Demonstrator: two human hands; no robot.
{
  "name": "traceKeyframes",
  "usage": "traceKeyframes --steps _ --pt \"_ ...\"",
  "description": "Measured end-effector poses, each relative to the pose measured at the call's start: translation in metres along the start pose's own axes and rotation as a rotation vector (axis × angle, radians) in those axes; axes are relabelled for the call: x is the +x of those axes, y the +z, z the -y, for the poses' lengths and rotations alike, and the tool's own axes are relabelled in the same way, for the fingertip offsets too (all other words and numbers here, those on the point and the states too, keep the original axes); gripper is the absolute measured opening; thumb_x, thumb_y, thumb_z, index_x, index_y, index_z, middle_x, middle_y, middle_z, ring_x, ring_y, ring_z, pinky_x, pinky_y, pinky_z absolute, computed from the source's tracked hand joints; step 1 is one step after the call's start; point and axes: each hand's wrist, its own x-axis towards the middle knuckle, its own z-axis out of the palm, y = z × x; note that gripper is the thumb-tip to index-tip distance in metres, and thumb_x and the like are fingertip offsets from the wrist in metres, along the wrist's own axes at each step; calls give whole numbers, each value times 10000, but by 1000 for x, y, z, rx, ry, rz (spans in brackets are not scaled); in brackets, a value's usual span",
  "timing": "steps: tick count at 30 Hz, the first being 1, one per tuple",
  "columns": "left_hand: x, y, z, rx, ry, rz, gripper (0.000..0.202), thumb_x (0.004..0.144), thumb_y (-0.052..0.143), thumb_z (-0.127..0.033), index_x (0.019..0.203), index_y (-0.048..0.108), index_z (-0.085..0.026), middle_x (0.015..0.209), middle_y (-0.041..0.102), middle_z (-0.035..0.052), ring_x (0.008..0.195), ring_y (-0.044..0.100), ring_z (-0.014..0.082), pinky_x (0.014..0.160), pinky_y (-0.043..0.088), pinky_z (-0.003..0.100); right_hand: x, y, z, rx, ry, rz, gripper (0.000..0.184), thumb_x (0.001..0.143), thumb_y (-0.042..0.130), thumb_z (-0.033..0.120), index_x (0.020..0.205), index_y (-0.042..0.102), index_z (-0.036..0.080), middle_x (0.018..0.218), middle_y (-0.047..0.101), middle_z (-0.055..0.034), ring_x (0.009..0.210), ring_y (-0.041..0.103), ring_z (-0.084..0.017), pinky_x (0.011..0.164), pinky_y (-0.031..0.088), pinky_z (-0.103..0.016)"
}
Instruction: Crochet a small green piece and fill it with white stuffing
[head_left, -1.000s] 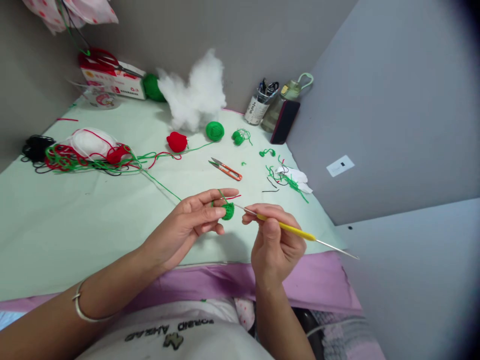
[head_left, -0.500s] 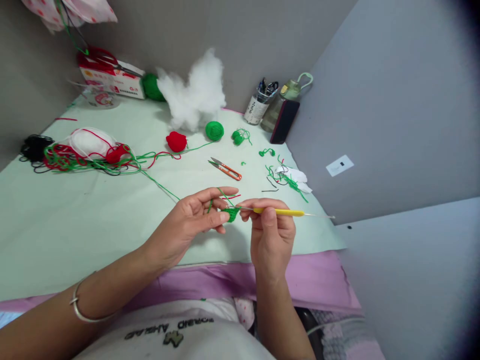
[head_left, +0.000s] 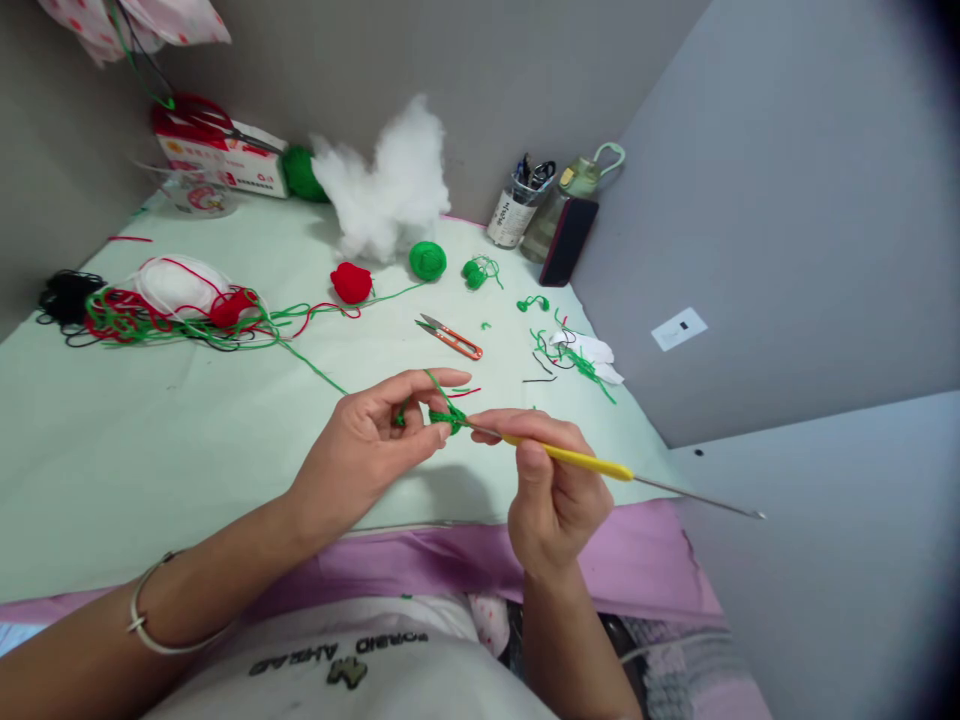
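My left hand (head_left: 375, 445) pinches a small green crocheted piece (head_left: 448, 417) between thumb and fingers, with green yarn (head_left: 315, 370) running over the forefinger and back across the table. My right hand (head_left: 551, 490) grips a yellow-handled crochet hook (head_left: 592, 462), its metal tip pushed into the green piece and its far end pointing right and down. Both hands hover above the near edge of the pale green table cover (head_left: 150, 440).
Orange thread snips (head_left: 454, 338) lie just beyond the hands. Further back are a red crocheted piece (head_left: 352, 282), green crocheted pieces (head_left: 427, 260), white stuffing (head_left: 390, 190), a tangle of red, green and black yarn (head_left: 142, 310), a pen cup (head_left: 516, 210), a bottle (head_left: 559, 205) and a phone (head_left: 568, 243).
The hook swung from level to tilted down on the right, and my right hand shifted slightly down and right. My left hand turned the green piece a little to the left.
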Motion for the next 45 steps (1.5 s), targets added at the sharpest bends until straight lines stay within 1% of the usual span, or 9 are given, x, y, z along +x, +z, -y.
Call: traceKeyframes --steps 7,12,17,22,26,30,34,39,45 --pt "0 6 -1 11 31 -28 351 847 773 -203 1179 794 -316 802 587 -29 762 535 115 749 467 244 -4 2 -8 -138 -119 43 283 1022 508 133 1195 685 270 1009 777 -51 887 747 -195 728 643 -372" --pt "2 12 1 -404 -187 126 498 838 823 -300 1326 725 -264 855 635 -8 737 558 97 723 533 221 -12 6 -17 -479 -338 18 323 953 654 103 1222 726 265 1076 746 -79 979 726 -201 766 626 -336" --pt "9 4 -3 -582 -282 154 413 824 839 -234 1231 780 -200 725 541 -54 515 317 10 570 512 156 -1 4 -12 28 -4 -151 241 1031 532 173 1063 757 252 894 736 -40 741 674 -161 628 569 -326" --pt "7 7 -5 -510 -152 191 396 812 840 -218 1204 791 -249 871 636 -4 692 538 89 582 576 193 7 7 -11 135 117 -87 190 1022 579 226 991 766 240 888 765 -34 773 695 -165 675 589 -331" --pt "4 14 -2 -440 -99 79 423 811 857 -227 1224 780 -277 903 659 -8 822 606 113 679 590 186 0 11 -13 -130 -44 -58 238 999 594 139 1114 756 270 978 774 -41 882 730 -180 780 622 -364" --pt "6 12 -1 -561 -231 125 390 842 831 -226 1228 781 -224 836 635 -26 562 435 10 603 524 131 -4 10 -13 -319 -204 -29 285 971 628 110 1150 759 289 1078 765 -69 978 731 -204 784 623 -366" --pt "10 7 -2 -674 -314 133 305 828 821 -191 1132 822 -169 724 512 -58 489 289 -14 538 477 108 3 5 -11 4 75 -166 207 1021 562 195 1013 765 238 872 743 -43 712 682 -153 617 577 -312" --pt "9 8 1 -522 -182 154 359 832 819 -211 1187 804 -269 924 654 3 702 544 68 639 557 165 5 7 -11 184 198 -95 159 998 631 264 970 785 242 874 752 -31 755 675 -149 663 573 -303" --pt "6 3 5 -289 -64 130 300 877 788 -296 1175 807 -320 978 647 -2 802 577 97 720 570 194 2 4 -14 333 342 -115 198 1030 588 288 971 769 231 910 773 -27 708 699 -126 653 570 -288"
